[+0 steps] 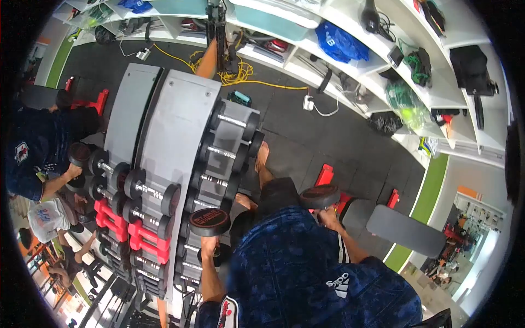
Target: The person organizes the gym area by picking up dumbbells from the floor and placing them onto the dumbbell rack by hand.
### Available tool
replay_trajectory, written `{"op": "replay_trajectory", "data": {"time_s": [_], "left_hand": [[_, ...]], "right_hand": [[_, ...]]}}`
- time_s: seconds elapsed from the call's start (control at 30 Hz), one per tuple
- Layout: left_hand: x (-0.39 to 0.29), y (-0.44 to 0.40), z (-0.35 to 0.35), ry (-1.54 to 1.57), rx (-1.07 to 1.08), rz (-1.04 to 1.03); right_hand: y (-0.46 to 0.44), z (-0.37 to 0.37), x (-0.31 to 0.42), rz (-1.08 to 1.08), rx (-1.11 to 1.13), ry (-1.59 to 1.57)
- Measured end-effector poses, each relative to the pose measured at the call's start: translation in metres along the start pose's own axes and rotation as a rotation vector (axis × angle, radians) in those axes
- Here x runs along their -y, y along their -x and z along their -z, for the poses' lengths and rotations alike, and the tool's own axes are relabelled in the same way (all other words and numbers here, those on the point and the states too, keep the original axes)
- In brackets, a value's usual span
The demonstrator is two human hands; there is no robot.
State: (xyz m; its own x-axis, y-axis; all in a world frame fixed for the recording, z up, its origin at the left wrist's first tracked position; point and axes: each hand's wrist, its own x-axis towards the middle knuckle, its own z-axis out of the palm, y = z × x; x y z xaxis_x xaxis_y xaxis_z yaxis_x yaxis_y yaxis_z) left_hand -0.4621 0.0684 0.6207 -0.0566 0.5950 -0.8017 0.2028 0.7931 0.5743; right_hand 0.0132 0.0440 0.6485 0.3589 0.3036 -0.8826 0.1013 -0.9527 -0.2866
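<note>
My left hand [208, 247] is wrapped round the handle of a round black dumbbell [209, 222], beside the dumbbell rack [174, 109]. On the other side of my body, my right hand [329, 217] grips a second black dumbbell [320, 197], near a padded bench [402, 229]. Rows of black dumbbells [221, 153] rest on the rack, with red dumbbells [147, 240] on its mirrored side. Each held dumbbell partly hides the fingers round it.
White shelves [443, 98] with bags and cables curve along the top and right. A yellow cord [273, 85] lies on the dark floor [306, 131]. Red bench feet [325, 175] stand nearby. A mirror at left shows people and gym equipment.
</note>
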Motion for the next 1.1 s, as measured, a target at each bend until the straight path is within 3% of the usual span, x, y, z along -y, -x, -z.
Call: {"op": "replay_trajectory", "data": {"time_s": [0.17,0.27,0.33,0.4,0.5,0.53,0.57,0.67,0.7,0.83,0.93,1.07,1.1], "left_hand": [[0.068,0.010,0.020,-0.070,-0.041,0.101],[0.081,0.022,0.029,-0.124,-0.028,0.130],[0.115,0.027,0.033,-0.003,-0.020,0.079],[0.127,0.039,0.037,0.052,0.013,0.094],[0.138,0.058,0.038,-0.038,0.030,0.121],[0.133,0.061,0.034,-0.052,0.053,0.105],[0.131,0.068,0.026,-0.170,-0.037,-0.047],[0.161,0.066,0.030,-0.162,0.113,0.164],[0.164,0.068,0.028,-0.136,0.168,0.087],[0.183,0.064,0.017,-0.101,0.234,0.091],[0.177,0.072,-0.002,-0.246,0.214,0.047],[0.169,0.092,-0.026,-0.320,0.253,-0.017],[0.171,0.097,-0.029,-0.363,0.253,-0.035]], "right_hand": [[0.003,-0.025,-0.064,-0.058,-0.156,-0.119],[0.058,-0.031,-0.074,-0.057,-0.064,-0.003],[0.052,-0.044,-0.141,0.051,-0.031,0.153],[0.061,-0.059,-0.195,0.554,-0.320,0.448],[0.078,-0.070,-0.264,0.206,-0.333,0.348],[0.082,-0.069,-0.277,0.369,-0.367,0.354],[0.086,-0.068,-0.292,0.524,-0.402,0.359],[0.148,-0.071,-0.299,0.145,-0.275,-0.032],[0.153,-0.076,-0.307,0.073,-0.281,-0.076],[0.164,-0.103,-0.349,0.051,-0.287,-0.051],[0.160,-0.122,-0.392,-0.039,-0.334,-0.153],[0.149,-0.148,-0.460,-0.074,-0.497,-0.186],[0.173,-0.133,-0.445,0.055,-0.441,-0.237]]}}
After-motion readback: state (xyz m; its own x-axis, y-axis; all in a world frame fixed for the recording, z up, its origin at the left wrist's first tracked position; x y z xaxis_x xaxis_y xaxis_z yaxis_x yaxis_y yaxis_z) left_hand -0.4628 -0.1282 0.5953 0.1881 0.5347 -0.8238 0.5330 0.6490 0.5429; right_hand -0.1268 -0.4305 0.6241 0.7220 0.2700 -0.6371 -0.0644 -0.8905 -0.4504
